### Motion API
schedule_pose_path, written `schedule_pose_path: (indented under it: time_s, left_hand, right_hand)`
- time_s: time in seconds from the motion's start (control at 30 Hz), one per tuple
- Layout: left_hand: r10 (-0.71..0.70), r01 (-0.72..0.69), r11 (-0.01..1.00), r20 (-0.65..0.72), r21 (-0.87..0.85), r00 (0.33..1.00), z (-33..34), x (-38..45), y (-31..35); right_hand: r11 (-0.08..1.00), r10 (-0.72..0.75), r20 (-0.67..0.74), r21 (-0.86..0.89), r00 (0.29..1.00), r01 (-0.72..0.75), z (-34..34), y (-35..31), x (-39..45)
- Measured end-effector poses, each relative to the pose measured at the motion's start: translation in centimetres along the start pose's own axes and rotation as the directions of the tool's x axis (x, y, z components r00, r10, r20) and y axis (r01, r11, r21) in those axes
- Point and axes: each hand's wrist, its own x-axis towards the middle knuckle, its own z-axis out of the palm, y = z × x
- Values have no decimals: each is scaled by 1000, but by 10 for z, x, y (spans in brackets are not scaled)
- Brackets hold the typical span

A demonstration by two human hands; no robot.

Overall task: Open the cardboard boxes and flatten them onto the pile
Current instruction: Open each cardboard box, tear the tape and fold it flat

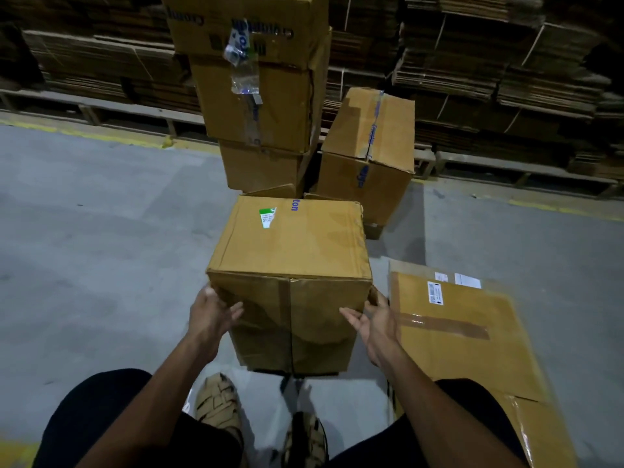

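Note:
A closed brown cardboard box (290,251) with a green-and-white label stands on the floor right in front of me. My left hand (211,314) touches its near left corner with fingers spread and mostly straight. My right hand (373,320) lies against its near right edge, fingers extended, thumb on the near face. Neither hand curls round anything. Flattened cardboard (469,336) with strips of clear tape and white labels lies on the floor to the right.
A tall stack of closed boxes (260,96) rises behind the near box, with another taped box (368,153) to its right. Pallets of bundled flat cardboard (499,72) line the back. Grey concrete floor (101,248) spreads to the left. My sandalled feet (219,403) are below.

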Motion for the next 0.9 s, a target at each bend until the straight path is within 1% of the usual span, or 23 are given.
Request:
schedule_pose_path:
  time_s: [0.07, 0.1, 0.13, 0.17, 0.2, 0.23, 0.3, 0.33, 0.37, 0.43, 0.47, 0.6, 0.67, 0.73, 0.77, 0.83, 0.9]
  left_hand:
    - [74, -77, 990, 29, 119, 997, -9, 5, -10]
    - [88, -95, 970, 40, 223, 995, -13, 7, -16]
    - [102, -108, 936, 34, 336, 994, -16, 10, -21]
    - [116, -118, 883, 31, 454, 993, -19, 14, -28]
    - [133, -134, 838, 42, 529, 990, -21, 17, -35]
    - [138, -154, 815, 71, 558, 988, -21, 20, -42]
    - [107, -163, 824, 133, 542, 985, -15, 21, -51]
    - [88, -159, 835, 157, 527, 984, -10, 22, -54]
    - [81, -163, 847, 179, 506, 980, -4, 19, -54]
    - [134, -217, 872, 213, 438, 968, 6, 15, -53]
    - [163, -238, 882, 210, 406, 964, 10, 16, -52]
    - [166, -213, 909, 158, 357, 973, 21, 19, -37]
    - [234, -268, 897, 138, 351, 962, 25, 20, -24]
    - [330, -364, 867, 155, 340, 931, 26, 18, -9]
    - [355, -392, 858, 169, 331, 919, 25, 16, -1]
    - [406, -451, 840, 202, 303, 891, 26, 10, 15]
    - [466, -521, 795, 237, 310, 853, 26, 6, 25]
  right_hand:
    - [993, -51, 2, -107, 999, 51, -1, 12, 13]
    - [969, -77, -1, -234, 997, 75, -5, 18, 21]
    - [910, -119, 5, -400, 993, 111, -11, 24, 26]
    - [811, -171, 10, -567, 985, 147, -18, 28, 32]
    - [694, -203, 39, -700, 978, 172, -23, 30, 35]
    - [614, -206, 63, -768, 976, 180, -27, 30, 37]
    - [519, -205, 80, -836, 976, 178, -29, 25, 41]
    - [503, -214, 75, -846, 974, 176, -29, 22, 43]
    - [516, -225, 78, -836, 971, 187, -28, 21, 46]
    - [569, -257, 117, -784, 959, 248, -22, 20, 48]
    - [583, -288, 139, -759, 948, 288, -16, 18, 46]
    - [581, -383, 187, -713, 905, 393, 2, 4, 35]
    - [567, -443, 215, -685, 870, 458, 13, -7, 26]
    - [554, -504, 262, -633, 823, 541, 23, -21, 16]
    - [550, -525, 287, -604, 801, 577, 28, -28, 12]
    - [527, -541, 337, -578, 771, 623, 32, -45, 8]
    - [510, -523, 382, -575, 762, 639, 31, -59, 9]
